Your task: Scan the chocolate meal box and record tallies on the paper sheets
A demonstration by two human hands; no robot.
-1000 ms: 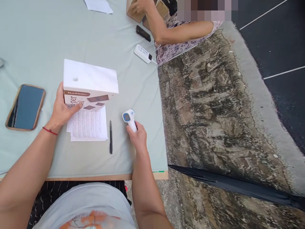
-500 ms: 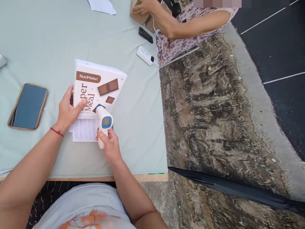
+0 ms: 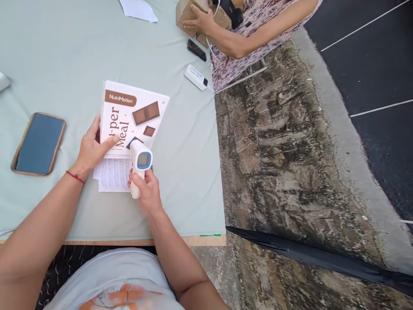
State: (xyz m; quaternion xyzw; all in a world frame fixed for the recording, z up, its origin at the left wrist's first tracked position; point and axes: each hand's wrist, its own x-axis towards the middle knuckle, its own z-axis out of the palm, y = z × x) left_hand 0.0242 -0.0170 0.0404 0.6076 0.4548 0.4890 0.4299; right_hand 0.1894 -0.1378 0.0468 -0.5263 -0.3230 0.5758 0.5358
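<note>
My left hand (image 3: pixel 92 146) is closed on the left edge of a white carton (image 3: pixel 146 91), its thumb across the front. The carton bears a brown "NutriMotion" label and pictures of chocolate pieces. In my right hand (image 3: pixel 148 191) is a white infrared thermometer (image 3: pixel 140 148), gripped by its handle, with a blue-framed display facing me. Its front end points at the lower part of the carton and overlaps it; whether they touch I cannot tell. Printed sheets of paper (image 3: pixel 112 177) lie on the table under the carton's lower edge.
A phone in a brown case (image 3: pixel 39 144) lies at left. Across the table, a person's hand (image 3: pixel 201 21) rests on a cardboard box (image 3: pixel 185 15). Near the right edge are a black device (image 3: pixel 196 50) and a white corded device (image 3: pixel 195 77). A white paper (image 3: pixel 138 9) lies farther back.
The carton has tilted slightly, showing more of its lettering. The thermometer has shifted slightly up and left. The other person's hand has moved right along the cardboard box.
</note>
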